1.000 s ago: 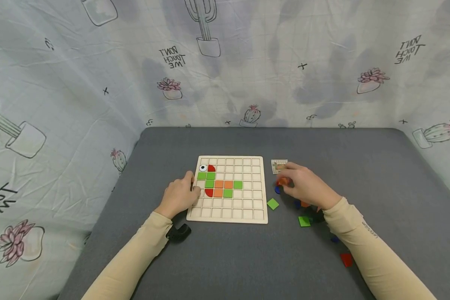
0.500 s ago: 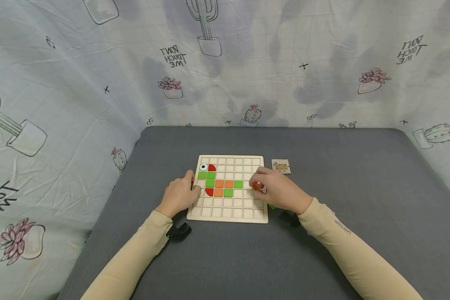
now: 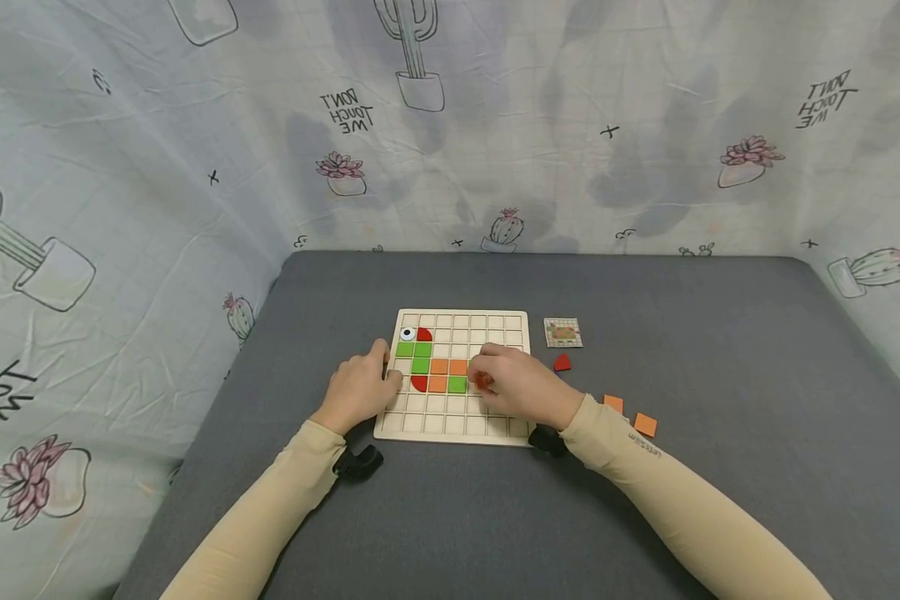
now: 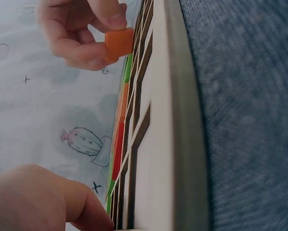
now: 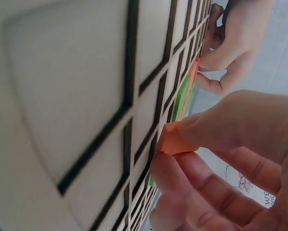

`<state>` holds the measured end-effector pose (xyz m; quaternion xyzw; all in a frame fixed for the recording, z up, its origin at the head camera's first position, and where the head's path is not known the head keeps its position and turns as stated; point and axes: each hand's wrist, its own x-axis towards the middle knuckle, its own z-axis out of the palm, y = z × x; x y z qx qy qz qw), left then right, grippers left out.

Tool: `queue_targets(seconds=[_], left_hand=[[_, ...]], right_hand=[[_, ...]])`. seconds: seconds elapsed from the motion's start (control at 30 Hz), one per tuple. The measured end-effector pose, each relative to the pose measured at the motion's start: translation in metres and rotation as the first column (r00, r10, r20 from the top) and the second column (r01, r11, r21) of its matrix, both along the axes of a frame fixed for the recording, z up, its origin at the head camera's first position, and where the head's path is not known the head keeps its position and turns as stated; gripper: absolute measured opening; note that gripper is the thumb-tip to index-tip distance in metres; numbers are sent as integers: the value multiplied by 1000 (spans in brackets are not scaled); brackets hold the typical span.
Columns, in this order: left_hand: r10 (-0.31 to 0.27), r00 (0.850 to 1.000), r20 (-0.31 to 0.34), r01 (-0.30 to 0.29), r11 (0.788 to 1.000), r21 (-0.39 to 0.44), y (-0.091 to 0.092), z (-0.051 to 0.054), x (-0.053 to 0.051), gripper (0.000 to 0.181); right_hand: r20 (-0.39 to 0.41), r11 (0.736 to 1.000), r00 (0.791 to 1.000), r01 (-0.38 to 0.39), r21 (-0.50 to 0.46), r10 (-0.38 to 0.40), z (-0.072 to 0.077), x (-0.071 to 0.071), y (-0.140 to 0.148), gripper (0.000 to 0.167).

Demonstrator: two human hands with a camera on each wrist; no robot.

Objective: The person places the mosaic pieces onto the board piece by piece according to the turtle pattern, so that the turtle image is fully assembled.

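Observation:
A pale wooden grid board [image 3: 495, 327] lies on the table. My left hand [image 3: 356, 387] grips its left edge, the thumb near the rim. Over the right half of the board, my right hand [image 3: 525, 387] pinches an orange square tile [image 5: 175, 139] between thumb and fingers. In the left wrist view the orange tile [image 4: 118, 43] is tilted close to the grid, beside a green tile. Set in the grid are a round eye tile [image 3: 407, 334], red quarter-round tiles [image 3: 423, 334], green tiles [image 3: 420, 366] and orange tiles [image 3: 438, 367]. My right hand hides some cells.
Right of the board is a small picture card [image 3: 563, 332], with a red piece [image 3: 562, 362] below it. Two loose orange tiles [image 3: 645, 425] lie near my right sleeve, which covers part of that area. A patterned curtain [image 3: 540, 125] hangs behind the grey table [image 3: 450, 517].
My right hand has moved left from the loose tiles beside the board to over the grid, carrying the orange tile. My left hand stays at the board's edge.

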<state>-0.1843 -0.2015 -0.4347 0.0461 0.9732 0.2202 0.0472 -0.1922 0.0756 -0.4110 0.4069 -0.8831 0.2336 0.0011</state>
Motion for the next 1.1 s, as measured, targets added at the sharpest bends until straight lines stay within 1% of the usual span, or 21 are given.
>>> queue_targets(seconds=[0.13, 0.4, 0.6, 0.77, 1.1], left_hand=[[-3, 1000, -2, 3, 1000, 3, -1, 0, 0, 21], [0, 1000, 3, 0, 1000, -1, -1, 0, 0, 20], [1, 1000, 3, -1, 1000, -2, -1, 1, 0, 20], [-1, 1000, 14, 1, 1000, -1, 0, 1, 0, 21], [-7, 1000, -2, 7, 1000, 5, -2, -1, 1, 20]], right_hand=[[7, 1000, 1000, 12, 13, -12, -2, -1, -2, 15], [-2, 999, 1000, 31, 40, -31, 0, 0, -4, 16], [-13, 999, 1000, 17, 33, -17, -3, -1, -4, 13], [-19, 1000, 1000, 9, 16, -8, -4, 0, -3, 16], [-28, 1000, 1000, -3, 15, 3, -4, 1, -2, 15]])
